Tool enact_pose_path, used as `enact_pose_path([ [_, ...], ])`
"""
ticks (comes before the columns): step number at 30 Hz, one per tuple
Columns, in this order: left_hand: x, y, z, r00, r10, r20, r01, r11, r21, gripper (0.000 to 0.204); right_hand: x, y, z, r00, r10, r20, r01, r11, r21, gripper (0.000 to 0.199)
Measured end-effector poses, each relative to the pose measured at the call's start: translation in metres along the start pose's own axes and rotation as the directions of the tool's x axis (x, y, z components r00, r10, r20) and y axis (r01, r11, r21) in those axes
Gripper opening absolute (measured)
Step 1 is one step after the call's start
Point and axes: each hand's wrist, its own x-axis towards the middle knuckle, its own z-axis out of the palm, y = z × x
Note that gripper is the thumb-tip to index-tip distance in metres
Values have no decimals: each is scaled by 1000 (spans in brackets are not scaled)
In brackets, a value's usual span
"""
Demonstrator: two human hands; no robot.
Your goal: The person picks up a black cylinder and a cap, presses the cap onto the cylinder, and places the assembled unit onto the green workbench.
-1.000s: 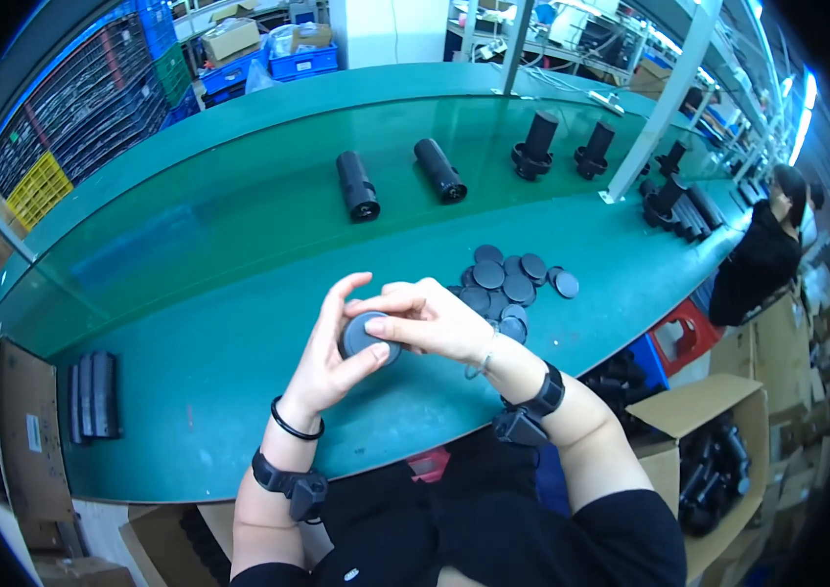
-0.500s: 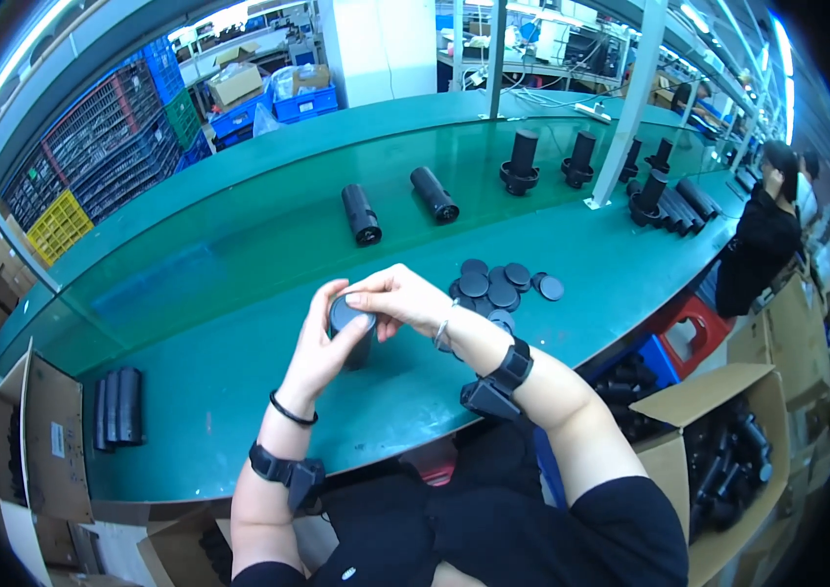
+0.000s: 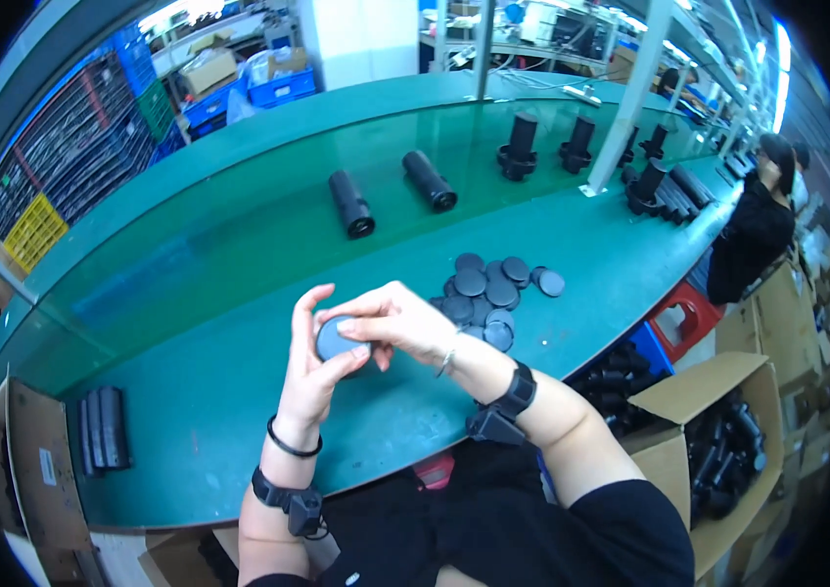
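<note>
Round dark cap (image 3: 339, 338) pinched between left hand (image 3: 312, 377) and right hand (image 3: 397, 321), above green workbench (image 3: 190, 391), factory shelving behind.

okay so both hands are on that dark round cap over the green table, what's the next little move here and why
Probably press the round cap down flat with the right hand. The left hand cups the dark part from below, and the right fingertips rest on the cap's top edge, so it looks placed but perhaps not seated. Whether it already sits flush cannot be told. The pile of spare caps lies close by on the table.
</note>
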Motion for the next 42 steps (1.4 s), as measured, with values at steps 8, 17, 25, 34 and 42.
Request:
enact_pose_path([
  [8,5,-14,-11,990,70,119,-82,991,106,101,-12,-2,3,992,19,-123,-18,1000,9,34],
  [17,22,-73,-75,953,119,280,-286,665,690,90,-12,13,-9,988,-14,-153,56,959,277,47],
  [25,115,-48,-139,900,-270,-342,362,900,242,63,-82,68,-6,967,-36,-252,-74,908,-413,20],
  [34,208,-66,-204,646,202,-736,637,387,667,64,-85,104,21,903,-390,-180,125,640,-759,11],
  [42,151,-28,-229,632,544,-552,520,231,823,67,-90,108,18,907,-371,-198,67,593,-803,11],
])
